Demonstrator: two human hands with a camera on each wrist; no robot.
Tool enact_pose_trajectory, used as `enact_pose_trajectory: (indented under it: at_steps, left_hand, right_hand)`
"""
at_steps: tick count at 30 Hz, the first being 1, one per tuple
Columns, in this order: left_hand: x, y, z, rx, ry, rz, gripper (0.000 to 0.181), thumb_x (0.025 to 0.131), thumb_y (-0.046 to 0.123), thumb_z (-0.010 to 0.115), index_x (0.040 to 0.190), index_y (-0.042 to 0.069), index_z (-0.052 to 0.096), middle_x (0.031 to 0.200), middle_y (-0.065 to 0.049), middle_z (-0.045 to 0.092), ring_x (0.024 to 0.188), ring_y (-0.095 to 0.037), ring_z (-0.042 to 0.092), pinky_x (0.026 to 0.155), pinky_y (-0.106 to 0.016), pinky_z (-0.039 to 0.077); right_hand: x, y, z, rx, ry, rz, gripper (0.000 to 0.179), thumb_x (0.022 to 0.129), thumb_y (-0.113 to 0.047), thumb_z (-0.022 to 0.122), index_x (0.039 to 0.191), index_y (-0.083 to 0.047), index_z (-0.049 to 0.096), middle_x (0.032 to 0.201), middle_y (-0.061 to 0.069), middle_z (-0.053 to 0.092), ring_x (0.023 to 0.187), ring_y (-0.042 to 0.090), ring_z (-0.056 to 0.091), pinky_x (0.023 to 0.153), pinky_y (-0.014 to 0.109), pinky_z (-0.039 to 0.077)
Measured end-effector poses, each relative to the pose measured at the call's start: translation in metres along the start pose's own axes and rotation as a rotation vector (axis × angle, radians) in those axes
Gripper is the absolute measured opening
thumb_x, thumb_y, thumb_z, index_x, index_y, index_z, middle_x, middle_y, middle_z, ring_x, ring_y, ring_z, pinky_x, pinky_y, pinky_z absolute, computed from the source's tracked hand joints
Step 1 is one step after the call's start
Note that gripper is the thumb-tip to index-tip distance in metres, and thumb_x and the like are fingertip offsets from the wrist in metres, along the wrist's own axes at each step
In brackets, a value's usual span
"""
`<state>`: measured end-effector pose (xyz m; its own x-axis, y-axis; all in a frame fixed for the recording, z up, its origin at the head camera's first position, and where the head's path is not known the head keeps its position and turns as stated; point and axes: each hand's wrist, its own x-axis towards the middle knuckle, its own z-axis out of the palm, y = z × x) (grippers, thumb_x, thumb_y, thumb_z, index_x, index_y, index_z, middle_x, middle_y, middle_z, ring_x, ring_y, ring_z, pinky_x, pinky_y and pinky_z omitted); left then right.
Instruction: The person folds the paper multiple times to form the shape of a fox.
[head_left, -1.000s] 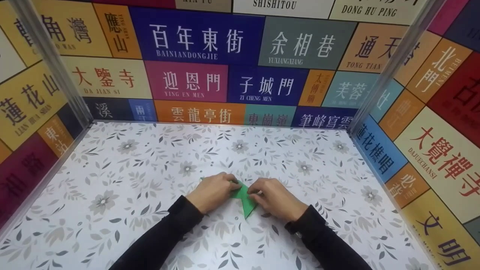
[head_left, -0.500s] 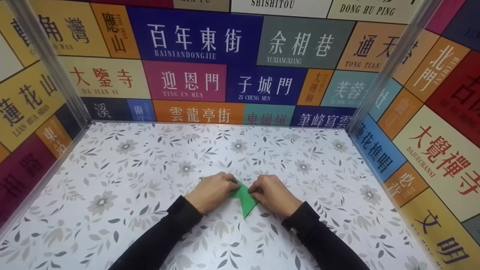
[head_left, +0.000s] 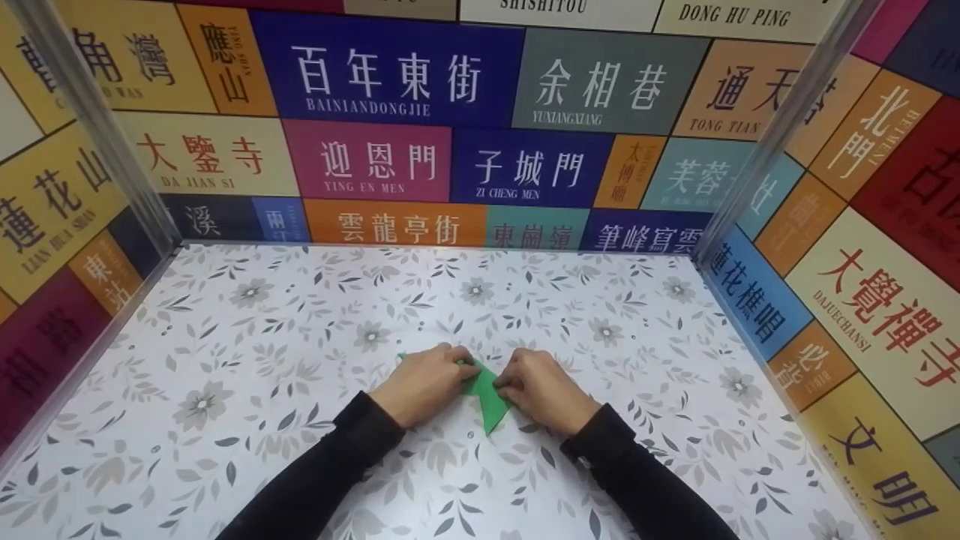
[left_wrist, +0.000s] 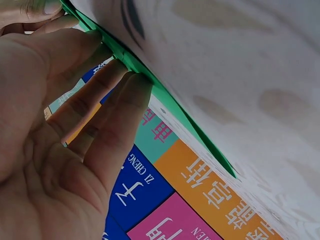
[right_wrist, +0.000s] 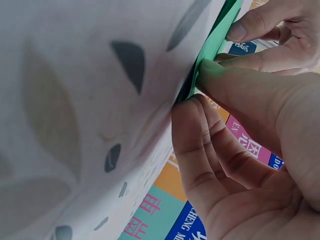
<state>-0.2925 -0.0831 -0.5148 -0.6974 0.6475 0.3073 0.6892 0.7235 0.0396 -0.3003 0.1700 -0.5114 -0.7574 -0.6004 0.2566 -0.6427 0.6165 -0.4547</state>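
A folded piece of green paper (head_left: 491, 405) lies on the table between the two hands, one pointed corner toward the person. My left hand (head_left: 424, 382) covers its left part, and a small green tip shows beyond the knuckles. In the left wrist view, the left fingertips (left_wrist: 137, 82) press on the paper (left_wrist: 175, 107) from above, without curling round it. My right hand (head_left: 544, 390) pinches the right edge. The right wrist view has the thumb (right_wrist: 212, 75) on the paper's (right_wrist: 215, 40) upper face, with other fingers at its lower edge. Folds under the left hand are hidden.
The table (head_left: 300, 465) has a white covering with grey flowers and leaves. Upright panels with coloured sign blocks (head_left: 390, 75) stand at the back and on both sides. Clear strips (head_left: 765, 135) run up the corners.
The right hand has shifted slightly left, and its thumb and fingers have closed onto the paper's right edge. The left hand and the paper stay almost in place.
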Motion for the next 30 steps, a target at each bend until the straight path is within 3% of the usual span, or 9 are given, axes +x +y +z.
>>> enact_pose_trajectory:
  at_steps: [10, 21, 30]
  left_hand:
    - [-0.0016, -0.0006, 0.0004, 0.001, 0.006, 0.036, 0.028, 0.110, 0.007, 0.070, 0.128, 0.018, 0.089, 0.132, -0.005, 0.084, 0.110, -0.028, 0.079, 0.080, -0.042, 0.071]
    - [-0.0024, 0.0025, 0.0017, 0.019, -0.023, 0.012, 0.030, 0.112, 0.010, 0.068, 0.135, 0.017, 0.086, 0.139, -0.003, 0.084, 0.116, -0.029, 0.078, 0.082, -0.042, 0.071]
    - [-0.0012, -0.0007, 0.0018, -0.005, -0.042, 0.029, 0.030, 0.112, 0.010, 0.068, 0.137, 0.013, 0.084, 0.141, -0.005, 0.084, 0.116, -0.030, 0.077, 0.087, -0.042, 0.071]
  right_hand:
    - [0.0016, -0.0006, 0.0013, 0.012, 0.000, 0.045, 0.012, 0.094, -0.001, 0.093, 0.105, -0.005, 0.092, 0.096, 0.007, 0.080, 0.088, 0.022, 0.078, 0.081, 0.031, 0.066]
    - [0.0004, -0.0007, 0.0003, 0.006, -0.018, 0.061, 0.013, 0.095, -0.002, 0.092, 0.107, -0.005, 0.092, 0.099, 0.007, 0.080, 0.091, 0.023, 0.078, 0.085, 0.034, 0.068]
    - [0.0016, 0.0014, -0.0028, 0.048, -0.021, 0.051, 0.015, 0.095, -0.001, 0.091, 0.108, -0.006, 0.093, 0.098, 0.007, 0.082, 0.089, 0.021, 0.077, 0.079, 0.027, 0.063]
